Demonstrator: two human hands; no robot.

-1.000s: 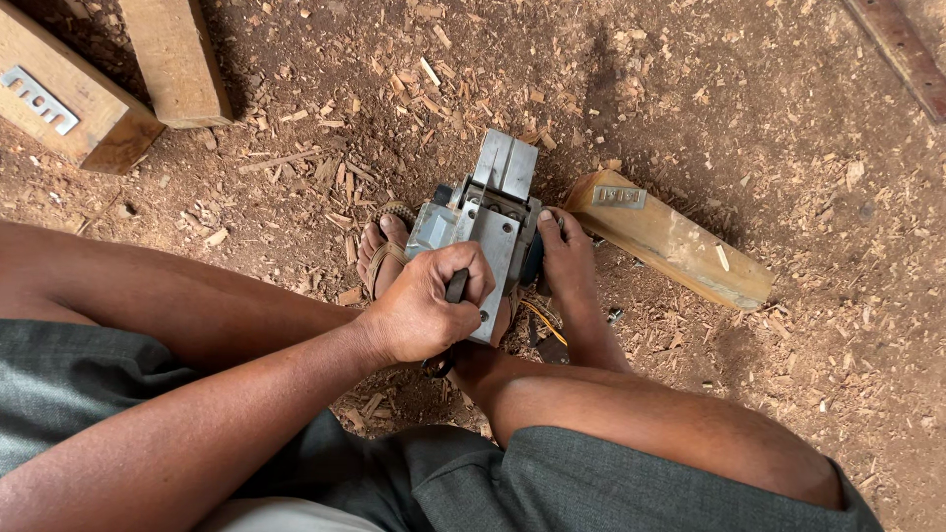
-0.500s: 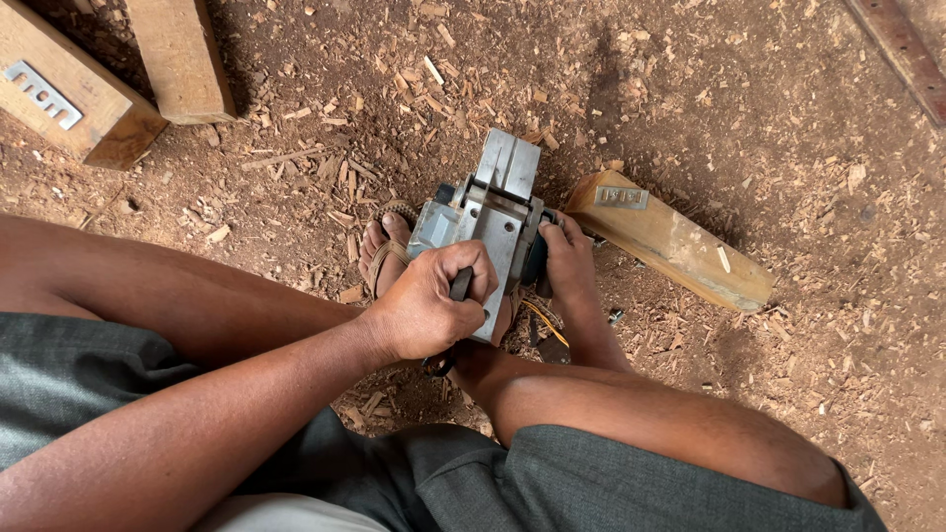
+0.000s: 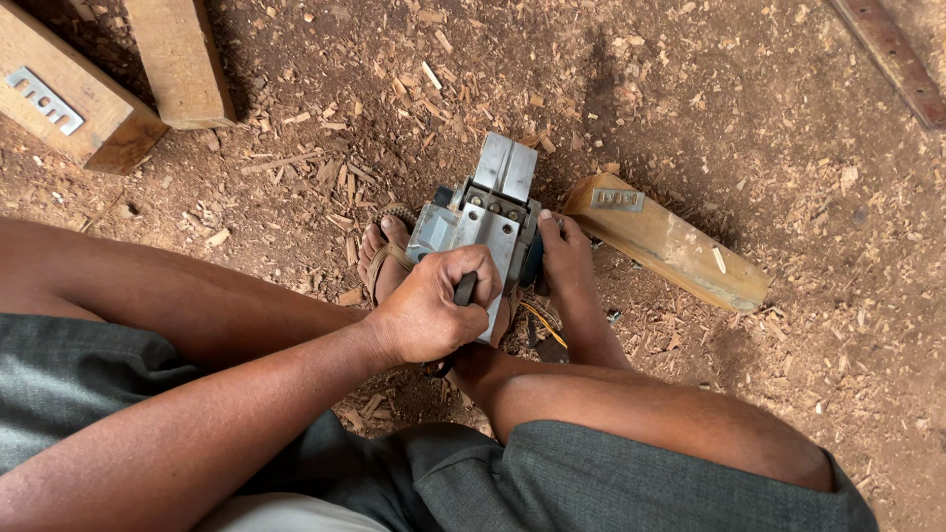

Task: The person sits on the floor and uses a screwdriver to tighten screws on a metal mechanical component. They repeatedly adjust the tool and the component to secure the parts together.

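I've got my left hand (image 3: 431,313) fisted on a dark tool handle (image 3: 463,290), electric planer (image 3: 483,222) lying sole-up w/ long axis running away, right hand (image 3: 560,254) flat vs its side.

1 view only, from the person's head, facing steeply down and close over the lap. The hand (image 3: 429,315) sits just left of centre and low; the person's knees fill the bottom edge below it. Beyond it the sawdust floor (image 3: 788,148) runs to the top edge.
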